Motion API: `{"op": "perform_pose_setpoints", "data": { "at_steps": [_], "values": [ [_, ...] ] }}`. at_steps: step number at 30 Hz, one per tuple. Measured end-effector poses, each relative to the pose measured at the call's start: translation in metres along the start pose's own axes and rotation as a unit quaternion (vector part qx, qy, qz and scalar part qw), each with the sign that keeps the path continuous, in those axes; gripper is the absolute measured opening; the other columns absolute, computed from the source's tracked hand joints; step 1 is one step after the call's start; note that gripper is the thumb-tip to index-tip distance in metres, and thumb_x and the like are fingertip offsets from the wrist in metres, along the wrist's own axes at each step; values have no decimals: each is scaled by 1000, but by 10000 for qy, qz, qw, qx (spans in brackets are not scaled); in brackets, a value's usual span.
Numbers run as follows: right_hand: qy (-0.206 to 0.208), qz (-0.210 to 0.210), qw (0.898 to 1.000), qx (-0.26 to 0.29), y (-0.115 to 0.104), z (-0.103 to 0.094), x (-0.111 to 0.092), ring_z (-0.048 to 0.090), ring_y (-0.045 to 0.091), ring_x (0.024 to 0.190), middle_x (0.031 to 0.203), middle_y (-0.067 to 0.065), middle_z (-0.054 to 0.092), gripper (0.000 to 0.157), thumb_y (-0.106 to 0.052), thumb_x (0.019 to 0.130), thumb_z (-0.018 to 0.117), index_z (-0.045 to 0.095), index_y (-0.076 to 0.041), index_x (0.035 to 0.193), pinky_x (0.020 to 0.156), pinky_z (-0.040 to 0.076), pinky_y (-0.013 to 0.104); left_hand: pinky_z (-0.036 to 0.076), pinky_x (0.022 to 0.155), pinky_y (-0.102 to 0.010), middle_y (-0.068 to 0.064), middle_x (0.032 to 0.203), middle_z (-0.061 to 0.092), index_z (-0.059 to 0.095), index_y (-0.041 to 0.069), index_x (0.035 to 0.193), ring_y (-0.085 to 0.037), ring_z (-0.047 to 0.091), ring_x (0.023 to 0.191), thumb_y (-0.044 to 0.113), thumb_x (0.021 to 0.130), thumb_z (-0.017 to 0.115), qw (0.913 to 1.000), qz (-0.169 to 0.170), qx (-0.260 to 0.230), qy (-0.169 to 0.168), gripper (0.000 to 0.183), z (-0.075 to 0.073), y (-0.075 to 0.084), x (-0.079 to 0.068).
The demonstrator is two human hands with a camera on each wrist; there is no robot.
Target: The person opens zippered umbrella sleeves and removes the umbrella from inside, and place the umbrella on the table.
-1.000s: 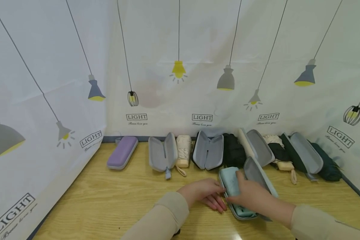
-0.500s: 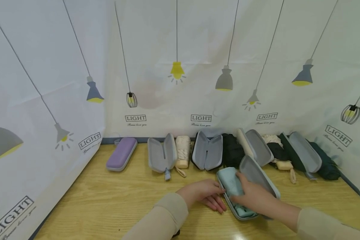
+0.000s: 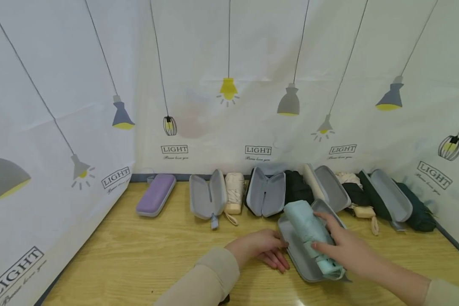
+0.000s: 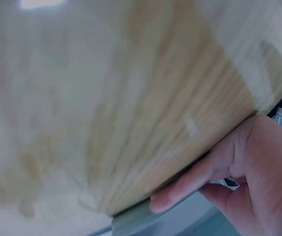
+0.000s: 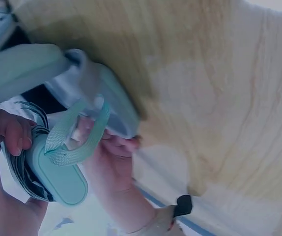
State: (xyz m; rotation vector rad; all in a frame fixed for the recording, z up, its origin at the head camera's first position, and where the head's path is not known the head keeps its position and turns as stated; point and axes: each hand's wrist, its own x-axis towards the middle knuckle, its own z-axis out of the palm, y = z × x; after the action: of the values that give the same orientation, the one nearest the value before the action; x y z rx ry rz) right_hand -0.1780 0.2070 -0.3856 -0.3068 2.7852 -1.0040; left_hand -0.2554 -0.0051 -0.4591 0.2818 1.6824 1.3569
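A folded light teal umbrella (image 3: 304,223) is tilted over its grey-lined case (image 3: 300,261), its lower end near the case's front rim. My right hand (image 3: 349,246) grips it from the right, thumb and fingers on either side. In the right wrist view, the umbrella's flat oval handle end (image 5: 65,174) and wrist strap (image 5: 79,142) face the camera. My left hand (image 3: 262,246) pinches the case's left rim, its lower fingers loosely extended by the table. One finger lies along the case's outer wall (image 4: 146,214) in the left wrist view.
Along the back stand a closed purple case (image 3: 156,194), an open grey-lined case (image 3: 207,194), a cream umbrella (image 3: 234,191), an open black case (image 3: 265,191) and a black umbrella (image 3: 298,189). Further right are an open cream case (image 3: 330,187) and a dark green umbrella (image 3: 417,210).
The right hand has lifted the teal umbrella up out of the case and tilted it to the right, baring the grey lining. The left hand has stayed at the case's left rim.
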Motion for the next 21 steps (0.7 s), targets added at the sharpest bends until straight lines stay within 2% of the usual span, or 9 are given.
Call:
{"op": "perform_pose_setpoints", "data": {
  "at_steps": [2,5,7,9,12,15,19,21],
  "values": [
    [14,-45,9999,139,1,-8,-4,50,36,105,126,30,40,79,-50,84,54,13,-15,141,72,46,45,49,48,-24,-20,80,66,47,2,96,-25,65,68,19,94,45,10000,18,2,48,17,1,0,1],
    [48,-12,9990,445,7,-19,-10,49,37,103,123,29,38,76,-46,87,52,9,-15,142,71,46,44,48,47,-25,-20,77,66,47,2,89,-26,65,66,18,93,47,9998,18,-1,178,17,3,0,2],
    [109,-53,9977,671,9,-26,-14,47,39,104,125,30,34,75,-41,89,52,7,-13,142,69,46,43,48,45,-25,-19,76,66,47,4,85,-25,65,64,19,93,48,9995,-11,95,307,17,5,1,3],
    [248,-50,9967,766,11,-33,-20,50,36,99,121,28,35,74,-38,89,53,6,-14,142,65,46,40,47,44,-26,-18,74,66,48,5,83,-24,65,61,20,93,49,9986,6,258,455,18,7,4,2],
    [541,-47,9973,490,15,-43,-27,54,33,92,119,29,39,74,-35,90,52,6,-13,142,60,46,37,45,43,-26,-15,71,66,50,7,81,-22,64,59,21,92,50,9959,97,509,740,18,11,11,0],
    [786,98,9967,-156,25,-55,-31,57,30,84,113,29,46,74,-39,90,51,6,-11,143,56,45,36,44,42,-26,-14,69,66,51,6,77,-24,64,59,21,92,51,9922,228,700,1009,21,14,18,-4],
    [765,439,9925,-841,44,-69,-33,55,41,87,117,37,41,79,-48,90,46,5,-4,142,56,44,42,43,42,-27,-13,68,66,52,6,71,-26,64,59,21,91,53,9871,358,1062,1140,25,15,28,-7],
    [619,613,9906,-1054,56,-74,-33,55,43,85,117,40,40,81,-51,89,44,6,0,140,56,43,43,43,43,-27,-13,68,66,52,5,70,-27,64,59,20,91,53,9853,454,1181,1149,26,15,31,-7]
  ]
}}
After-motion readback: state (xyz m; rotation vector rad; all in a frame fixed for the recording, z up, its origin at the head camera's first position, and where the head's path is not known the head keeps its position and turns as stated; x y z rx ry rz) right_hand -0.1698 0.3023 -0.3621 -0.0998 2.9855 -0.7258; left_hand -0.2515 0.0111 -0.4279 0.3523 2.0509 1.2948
